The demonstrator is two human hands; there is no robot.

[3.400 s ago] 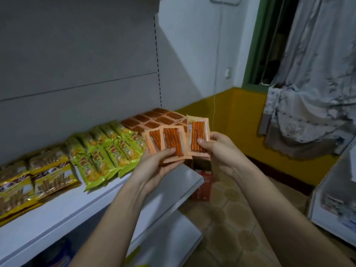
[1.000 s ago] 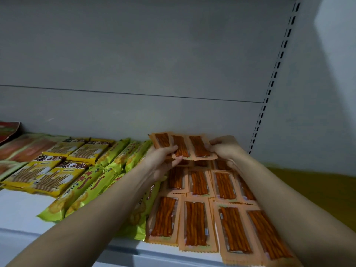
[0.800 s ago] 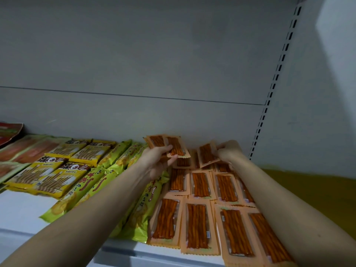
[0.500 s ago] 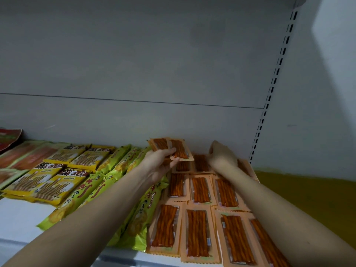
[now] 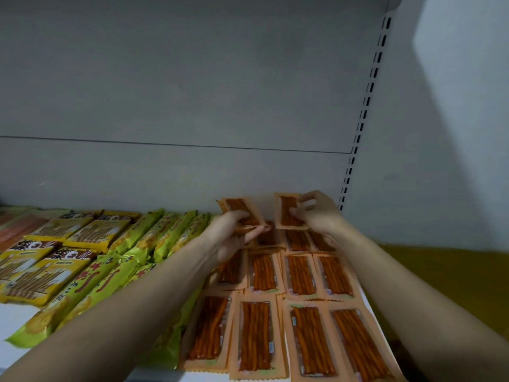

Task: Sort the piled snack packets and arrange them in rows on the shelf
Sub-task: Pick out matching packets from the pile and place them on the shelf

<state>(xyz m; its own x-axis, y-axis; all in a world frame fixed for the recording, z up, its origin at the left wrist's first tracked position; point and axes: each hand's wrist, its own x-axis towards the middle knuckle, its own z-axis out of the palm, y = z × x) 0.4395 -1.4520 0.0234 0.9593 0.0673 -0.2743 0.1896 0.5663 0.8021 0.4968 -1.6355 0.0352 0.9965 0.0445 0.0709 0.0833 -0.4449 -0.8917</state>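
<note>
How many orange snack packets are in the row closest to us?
4. They lie side by side at the front edge of the shelf: leftmost packet, second packet, third packet, rightmost packet. None looks hidden.

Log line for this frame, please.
left hand: holds orange packets | right hand: pinches one packet | shelf: back row unfinished

Pale orange packets (image 5: 256, 274) with clear windows showing reddish-brown sticks lie beside lime-green packets (image 5: 143, 238) printed with red characters, left of them sit yellow packets (image 5: 41, 271) with black-and-white lettering, all on a white shelf (image 5: 13, 315) under a grey back panel (image 5: 192, 92).
</note>
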